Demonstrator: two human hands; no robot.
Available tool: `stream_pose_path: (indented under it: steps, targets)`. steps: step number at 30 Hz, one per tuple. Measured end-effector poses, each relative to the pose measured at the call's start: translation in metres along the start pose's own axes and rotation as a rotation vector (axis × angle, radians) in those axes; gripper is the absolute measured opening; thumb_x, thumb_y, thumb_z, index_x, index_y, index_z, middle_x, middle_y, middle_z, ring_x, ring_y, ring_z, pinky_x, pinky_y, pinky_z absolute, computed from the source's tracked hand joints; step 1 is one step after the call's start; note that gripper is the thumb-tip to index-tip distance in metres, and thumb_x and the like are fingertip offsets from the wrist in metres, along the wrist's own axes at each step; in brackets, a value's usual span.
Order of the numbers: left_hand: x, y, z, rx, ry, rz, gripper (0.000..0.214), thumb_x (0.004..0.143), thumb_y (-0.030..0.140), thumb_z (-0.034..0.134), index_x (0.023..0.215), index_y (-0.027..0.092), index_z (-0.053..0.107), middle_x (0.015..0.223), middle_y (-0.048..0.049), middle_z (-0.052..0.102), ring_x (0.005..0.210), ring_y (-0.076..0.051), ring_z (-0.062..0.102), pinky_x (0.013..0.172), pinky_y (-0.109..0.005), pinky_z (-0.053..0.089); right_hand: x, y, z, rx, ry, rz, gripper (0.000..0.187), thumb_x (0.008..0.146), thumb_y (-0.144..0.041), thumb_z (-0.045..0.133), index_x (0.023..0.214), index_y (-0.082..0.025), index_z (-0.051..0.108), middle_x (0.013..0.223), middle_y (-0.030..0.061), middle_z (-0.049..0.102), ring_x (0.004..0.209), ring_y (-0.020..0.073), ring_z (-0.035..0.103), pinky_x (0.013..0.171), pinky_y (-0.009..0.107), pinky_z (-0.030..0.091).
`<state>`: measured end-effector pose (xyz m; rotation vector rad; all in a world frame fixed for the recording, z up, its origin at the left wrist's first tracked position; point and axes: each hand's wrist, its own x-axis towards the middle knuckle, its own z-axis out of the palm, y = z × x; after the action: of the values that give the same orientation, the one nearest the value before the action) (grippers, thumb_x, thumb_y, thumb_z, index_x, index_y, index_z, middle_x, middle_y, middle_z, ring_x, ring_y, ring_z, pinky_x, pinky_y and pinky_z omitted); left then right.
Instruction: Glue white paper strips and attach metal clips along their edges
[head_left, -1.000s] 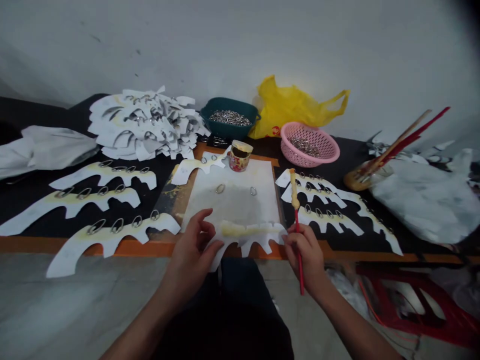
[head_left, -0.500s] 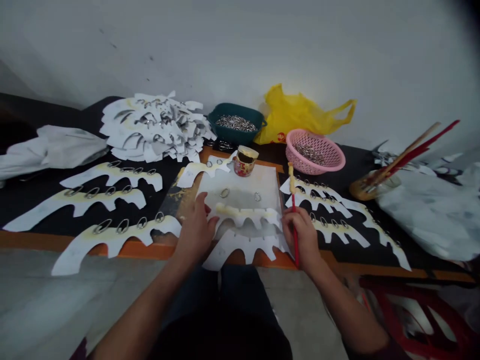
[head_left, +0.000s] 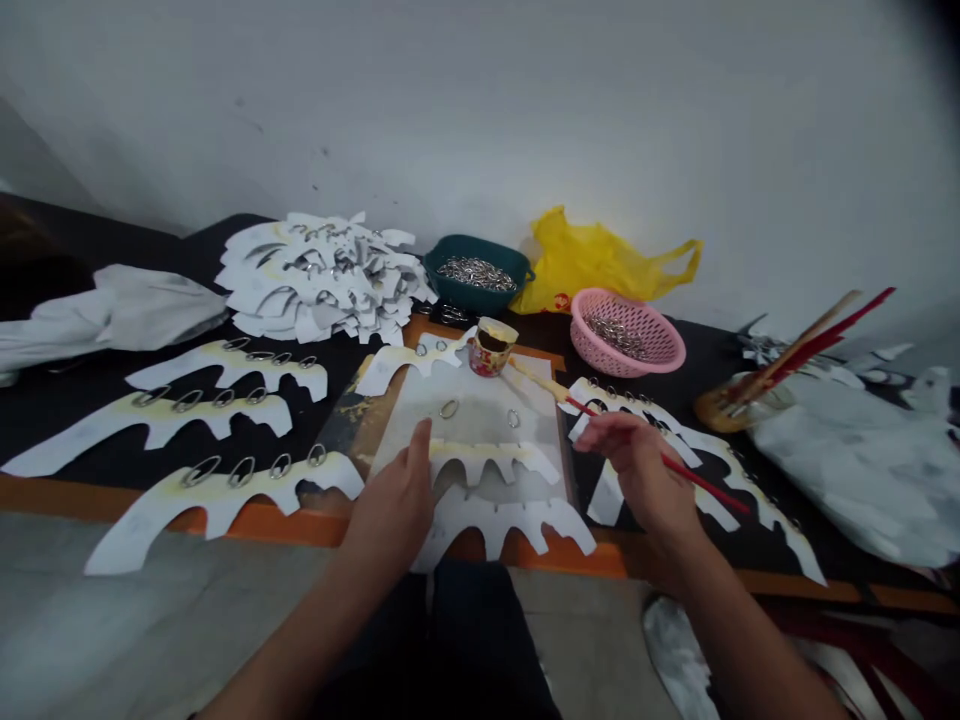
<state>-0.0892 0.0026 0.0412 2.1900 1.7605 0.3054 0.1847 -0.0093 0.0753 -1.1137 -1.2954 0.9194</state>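
We count three ringed cut-outs (head_left: 232,365) (head_left: 150,425) (head_left: 217,495) at left, two unringed cut-outs (head_left: 491,460) (head_left: 502,525) at centre, two loose rings (head_left: 449,408) (head_left: 513,417), two baskets (head_left: 465,295) (head_left: 622,360), one glue pot (head_left: 489,352), one yellow bag (head_left: 592,265), one heap of cut-outs (head_left: 322,275), one brush (head_left: 697,478).

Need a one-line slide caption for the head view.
Left hand presses a white cut-out flat; right hand points a red-handled brush at the small pot.

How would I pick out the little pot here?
Look at the white mat in the middle. The pot stands at its far edge, by the brush tip. Unlike the green basket and pink basket behind, it is small and red-patterned.
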Motion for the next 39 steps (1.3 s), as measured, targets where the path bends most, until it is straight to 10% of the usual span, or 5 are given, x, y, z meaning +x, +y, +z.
stream_pose_path:
  steps: [10,16,21,26,39]
  targets:
    - [0.036,0.022,-0.050,-0.014,-0.058,0.158,0.043,0.088,0.033,0.042,0.128,0.017,0.044,0.118,-0.0156,0.054,0.105,-0.030,0.055,0.083,-0.041,0.045,0.074,-0.002,0.033,-0.089,-0.070,0.083,0.045,0.084,-0.060,0.045,0.090,-0.018,0.063,0.074,0.0026,0.064,0.068,0.0134,0.063,0.069,0.028,0.054]
    - [0.118,0.038,-0.027,0.155,-0.063,0.375,0.070,0.073,0.027,0.066,0.136,0.031,0.037,0.131,-0.0163,0.038,0.117,-0.037,0.040,0.092,-0.049,0.037,0.126,-0.014,0.056,-0.379,-0.101,0.055,0.051,0.080,-0.065,0.046,0.072,-0.018,0.063,0.053,0.0010,0.060,0.047,0.0118,0.058,0.048,0.023,0.047]
    - [0.140,0.047,-0.006,0.153,-0.009,0.349,0.077,0.070,0.033,0.068,0.138,0.033,0.034,0.132,-0.0156,0.034,0.116,-0.038,0.036,0.091,-0.050,0.035,0.149,-0.015,0.073,-0.494,-0.070,0.111,0.055,0.081,-0.065,0.044,0.058,-0.017,0.059,0.043,0.0025,0.056,0.037,0.0118,0.053,0.040,0.023,0.041]
    - [0.141,0.050,0.002,0.139,0.038,0.315,0.072,0.068,0.036,0.068,0.134,0.031,0.041,0.128,-0.0168,0.034,0.116,-0.039,0.032,0.088,-0.050,0.036,0.144,-0.019,0.067,-0.112,0.082,0.352,0.057,0.080,-0.067,0.043,0.064,-0.015,0.059,0.044,0.0019,0.056,0.033,0.0102,0.051,0.035,0.021,0.041]
    - [0.133,0.048,-0.012,0.095,-0.130,0.289,0.062,0.069,0.056,0.062,0.126,0.031,0.051,0.141,-0.0154,0.028,0.124,-0.045,0.028,0.092,-0.054,0.032,0.076,-0.071,0.028,-0.157,0.158,0.086,0.053,0.078,-0.064,0.051,0.073,-0.014,0.066,0.047,0.0016,0.057,0.038,0.0102,0.053,0.038,0.021,0.044]
